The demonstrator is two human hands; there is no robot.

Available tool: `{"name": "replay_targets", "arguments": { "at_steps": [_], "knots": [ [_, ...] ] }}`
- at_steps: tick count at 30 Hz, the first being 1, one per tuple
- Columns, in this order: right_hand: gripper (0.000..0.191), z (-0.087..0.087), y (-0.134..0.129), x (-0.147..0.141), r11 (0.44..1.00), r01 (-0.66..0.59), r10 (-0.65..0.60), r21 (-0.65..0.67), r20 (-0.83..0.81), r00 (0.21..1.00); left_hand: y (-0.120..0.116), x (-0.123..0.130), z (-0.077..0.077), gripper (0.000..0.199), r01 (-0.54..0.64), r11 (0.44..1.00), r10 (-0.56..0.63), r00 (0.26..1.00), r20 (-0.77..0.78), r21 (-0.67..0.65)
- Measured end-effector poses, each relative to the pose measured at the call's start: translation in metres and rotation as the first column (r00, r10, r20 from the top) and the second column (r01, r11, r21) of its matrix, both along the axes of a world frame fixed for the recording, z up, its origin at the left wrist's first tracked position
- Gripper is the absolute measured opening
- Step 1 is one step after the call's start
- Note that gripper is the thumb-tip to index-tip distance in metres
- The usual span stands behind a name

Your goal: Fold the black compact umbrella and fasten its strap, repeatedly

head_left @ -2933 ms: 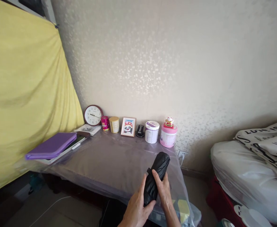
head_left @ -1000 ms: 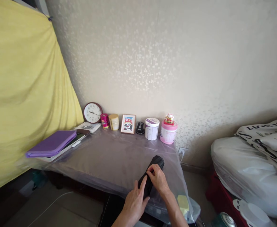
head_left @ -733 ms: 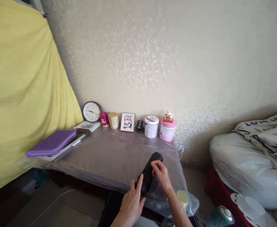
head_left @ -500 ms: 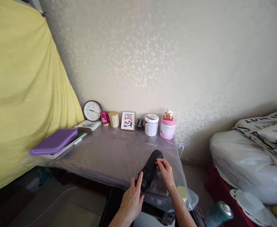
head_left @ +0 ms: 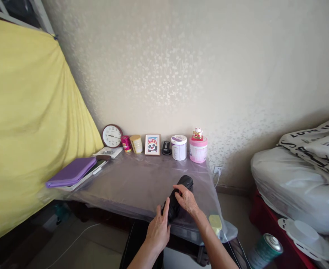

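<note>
A black folded umbrella [head_left: 186,182] lies slantwise on the plastic-covered table, its far end pointing away to the right. My left hand [head_left: 158,228] grips the near end, index finger stretched along its side and the thumb at the other side. Over the middle of the umbrella, my right hand [head_left: 187,200] has its fingers bent and closed on the black fabric. Part of the umbrella is hidden under both hands, so what the right fingertips pinch there is hard to see.
Along the wall stand a round clock [head_left: 112,136], a pink can [head_left: 126,144], a panda picture frame [head_left: 152,145], a white tub [head_left: 179,148] and a pink tub [head_left: 198,150] bearing a lucky-cat figurine. A purple folder [head_left: 70,172] lies left. A spray can [head_left: 268,248] stands lower right.
My right hand has moved left from beside the umbrella onto its middle. The left hand stays at the near end. The view has tilted up slightly.
</note>
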State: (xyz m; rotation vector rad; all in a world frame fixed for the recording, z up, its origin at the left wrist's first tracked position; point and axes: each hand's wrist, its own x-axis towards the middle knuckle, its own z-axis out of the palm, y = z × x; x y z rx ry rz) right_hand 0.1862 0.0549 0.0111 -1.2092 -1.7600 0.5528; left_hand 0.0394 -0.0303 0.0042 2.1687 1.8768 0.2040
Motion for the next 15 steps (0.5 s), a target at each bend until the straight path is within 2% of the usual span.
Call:
{"name": "replay_targets", "arguments": {
  "at_steps": [4, 7, 10, 12, 15],
  "knots": [
    [0.02, -0.002, 0.002, -0.002, 1.0, 0.006, -0.007, -0.017, -0.063, 0.998, 0.001, 0.003, 0.002, 0.086, -0.017, 1.0, 0.016, 0.997, -0.073, -0.016],
    [0.016, -0.006, 0.001, 0.003, 0.997, -0.044, 0.026, -0.064, -0.257, 0.966, 0.002, 0.004, 0.003, 0.083, -0.022, 0.999, 0.02, 0.994, -0.108, -0.024],
    [0.013, -0.01, -0.003, 0.02, 0.987, -0.088, 0.019, -0.131, -0.451, 0.892, 0.002, 0.004, 0.003, 0.08, -0.012, 1.0, 0.01, 0.994, -0.111, -0.02],
    [0.014, -0.014, -0.007, 0.037, 0.986, -0.055, -0.034, -0.157, -0.516, 0.856, 0.002, 0.004, 0.003, 0.079, -0.009, 1.0, 0.008, 0.993, -0.118, -0.01],
    [0.02, -0.021, -0.012, 0.062, 0.978, 0.07, -0.167, -0.197, -0.536, 0.827, 0.001, 0.005, 0.004, 0.079, -0.01, 1.0, 0.01, 0.992, -0.129, 0.0]
  ]
}}
